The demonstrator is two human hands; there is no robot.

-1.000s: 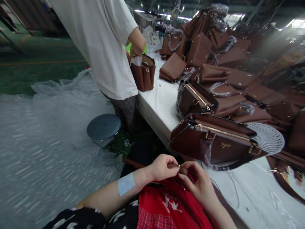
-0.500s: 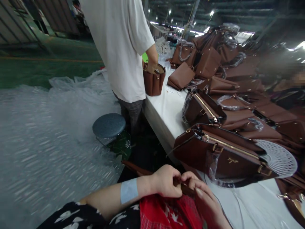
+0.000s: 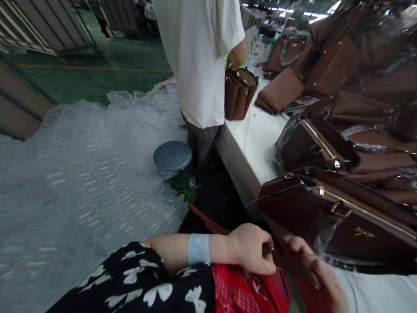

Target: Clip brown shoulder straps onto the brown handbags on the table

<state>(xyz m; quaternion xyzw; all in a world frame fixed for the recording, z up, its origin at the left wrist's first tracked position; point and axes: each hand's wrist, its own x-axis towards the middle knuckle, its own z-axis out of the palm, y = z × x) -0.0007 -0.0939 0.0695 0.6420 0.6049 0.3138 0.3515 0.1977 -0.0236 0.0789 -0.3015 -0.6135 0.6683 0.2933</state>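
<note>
Low in front of my body, my left hand is closed around a narrow brown leather strap. One length of the strap shows beyond my left forearm, and a small gold-coloured metal bit glints by my fingertips. My right hand is bent over the strap from the other side; its fingers are somewhat blurred and cover part of it. Both hands are above a red cloth on my lap. Just beyond my right hand, a large brown handbag with a gold zip and bow emblem rests on the table.
The white-covered table carries many brown handbags, heaped to the right, including a zipped handbag. A person in a white shirt stands at the table by an open handbag. A round stool and clear plastic wrapping lie left.
My view has turned left and down, so things appear further right. My right hand has moved slightly away from my left. The person's arm has lifted partly out of the open handbag.
</note>
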